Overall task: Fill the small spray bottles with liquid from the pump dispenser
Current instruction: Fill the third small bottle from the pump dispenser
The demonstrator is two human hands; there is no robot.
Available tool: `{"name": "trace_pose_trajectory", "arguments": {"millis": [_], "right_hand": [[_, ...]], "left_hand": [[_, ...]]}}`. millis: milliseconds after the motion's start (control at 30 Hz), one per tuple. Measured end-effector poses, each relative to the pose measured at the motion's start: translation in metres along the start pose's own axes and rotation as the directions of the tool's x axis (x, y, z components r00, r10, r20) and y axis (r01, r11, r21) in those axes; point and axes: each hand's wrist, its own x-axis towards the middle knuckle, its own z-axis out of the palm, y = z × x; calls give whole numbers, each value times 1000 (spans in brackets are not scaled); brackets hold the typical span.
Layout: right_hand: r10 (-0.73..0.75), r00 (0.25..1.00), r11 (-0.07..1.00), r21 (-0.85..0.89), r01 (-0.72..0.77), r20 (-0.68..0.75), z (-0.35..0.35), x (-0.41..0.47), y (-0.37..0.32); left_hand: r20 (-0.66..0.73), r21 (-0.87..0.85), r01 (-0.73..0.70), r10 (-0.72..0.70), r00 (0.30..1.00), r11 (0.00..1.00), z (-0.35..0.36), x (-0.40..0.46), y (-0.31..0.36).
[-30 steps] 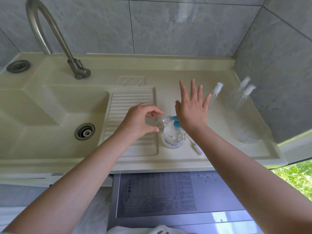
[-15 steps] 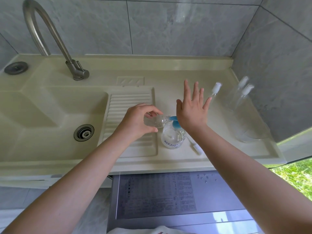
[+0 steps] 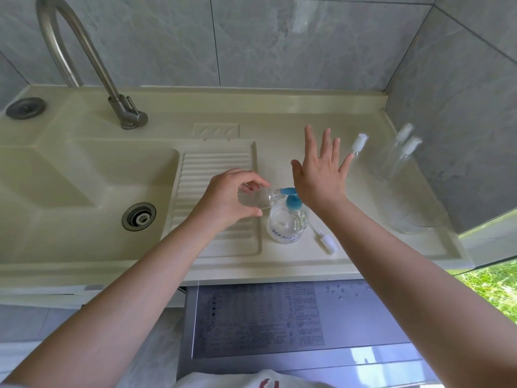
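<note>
The left hand (image 3: pixel 232 201) gripped the small spray bottle (image 3: pixel 258 198) tilted near-horizontal, its neck pointing rightward to the pump dispenser (image 3: pixel 288 219) spout; the right hand (image 3: pixel 319 177) (fingers splayed) pressed the pump head beneath its palm.

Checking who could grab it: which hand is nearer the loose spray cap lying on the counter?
Right. The right hand presses the pump dispenser just above the loose spray cap; the left hand holds a small bottle farther left.
</note>
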Motion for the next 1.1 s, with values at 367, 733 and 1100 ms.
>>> {"name": "trace_pose_trajectory", "arguments": {"millis": [367, 733, 1100], "right_hand": [[-83, 993, 991, -110, 74, -79, 5, -1, 4], [-89, 987, 991, -115, 73, -134, 11, -5, 5], [-92, 992, 991, -108, 83, -85, 11, -3, 5]], "left_hand": [[-3, 6, -15, 15, 1000, 1000, 0, 1, -1], [-1, 10, -28, 28, 1000, 1000, -1, 1, 0], [-13, 14, -32, 32, 999, 999, -2, 0, 0]]}}
